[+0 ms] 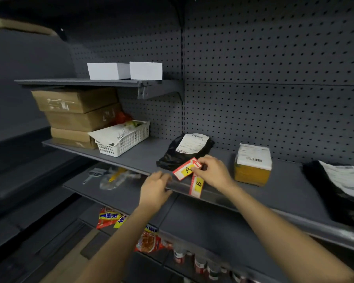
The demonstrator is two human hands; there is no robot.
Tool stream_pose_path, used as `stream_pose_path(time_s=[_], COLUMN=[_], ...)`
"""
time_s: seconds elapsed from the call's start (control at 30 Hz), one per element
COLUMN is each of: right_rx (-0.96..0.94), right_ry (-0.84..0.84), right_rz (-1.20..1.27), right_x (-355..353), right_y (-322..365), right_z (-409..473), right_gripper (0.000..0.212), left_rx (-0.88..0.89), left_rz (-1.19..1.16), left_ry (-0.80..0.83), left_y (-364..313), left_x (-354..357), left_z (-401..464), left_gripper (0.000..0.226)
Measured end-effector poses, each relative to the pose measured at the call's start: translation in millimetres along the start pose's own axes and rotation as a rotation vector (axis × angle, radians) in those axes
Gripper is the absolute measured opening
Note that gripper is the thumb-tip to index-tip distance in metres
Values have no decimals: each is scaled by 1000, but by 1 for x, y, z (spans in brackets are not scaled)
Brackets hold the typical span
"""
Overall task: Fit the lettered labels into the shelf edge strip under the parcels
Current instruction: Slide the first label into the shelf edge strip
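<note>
The right hand, at the centre of the frame, pinches two red-and-white labels between thumb and fingers: the label marked A is tilted up toward the upper right, over the shelf surface, and the label marked B hangs down from the same grip across the shelf edge strip. The left hand, just left of centre, rests its curled fingers on top of that strip at the front of the shelf with the thumb underneath; it holds no loose object. Just behind label A lies a black bag parcel with a white shipping slip. To the right of the right hand stands a small yellow box parcel topped by a barcode sticker, and at the right edge of the frame lies another black parcel with a paper slip. At the left of the same shelf sits a white basket beside stacked cardboard boxes.
</note>
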State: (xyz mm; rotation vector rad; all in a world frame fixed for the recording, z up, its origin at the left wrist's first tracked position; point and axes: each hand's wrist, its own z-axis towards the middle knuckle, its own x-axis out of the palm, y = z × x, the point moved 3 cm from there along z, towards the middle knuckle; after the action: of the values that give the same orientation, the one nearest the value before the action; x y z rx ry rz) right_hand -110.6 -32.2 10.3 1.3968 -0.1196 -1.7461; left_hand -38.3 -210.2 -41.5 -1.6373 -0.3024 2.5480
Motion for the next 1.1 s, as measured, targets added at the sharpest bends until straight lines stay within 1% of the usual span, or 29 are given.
stream_pose_path(time_s=[0.07, 0.17, 0.27, 0.37, 0.47, 0.63, 0.77, 0.83, 0.9, 0.97, 1.0, 1.03, 1.1], right_rx=[-4, 22, 49, 47, 28, -17, -44, -45, -39, 27, 72, 108, 137], right_ry=[-59, -101, -157, -177, -146, -61, 7, 14, 12, 12, 17, 22, 33], right_rz=[-70, -156, -213, -282, -381, -474, -547, -558, -548, -490, -464, -452, -461], right_x=[3, 9, 12, 13, 17, 33, 52, 55, 51, 41, 34, 27, 16], right_y=[3, 6, 8, 12, 19, 31, 36, 37, 37, 33, 30, 26, 19], right_z=[-1, -4, -10, -13, -8, 1, 4, 4, 0, -6, -11, -16, -26], right_gripper=[19, 28, 29, 27, 28, 28, 29, 30, 36, 46, 47, 43, 26], left_rx=[75, 150, 192, 211, 239, 241, 229, 225, 240, 260, 274, 292, 326], left_rz=[-24, -27, -22, -34, -68, -183, -222, -226, -232, -254, -275, -302, -357], left_ry=[4, 8, 4, -28, -61, -73, -66, -69, -80, -82, -76, -66, -41], left_y=[0, 5, 8, 11, 14, 23, 34, 37, 37, 33, 29, 24, 10], left_x=[6, 15, 21, 26, 28, 24, 20, 17, 14, 10, 9, 8, 6], left_z=[6, 13, 17, 16, 15, 9, 11, 13, 13, 11, 10, 9, 6], left_gripper=[35, 39, 41, 35, 27, 29, 25, 25, 25, 23, 21, 18, 15])
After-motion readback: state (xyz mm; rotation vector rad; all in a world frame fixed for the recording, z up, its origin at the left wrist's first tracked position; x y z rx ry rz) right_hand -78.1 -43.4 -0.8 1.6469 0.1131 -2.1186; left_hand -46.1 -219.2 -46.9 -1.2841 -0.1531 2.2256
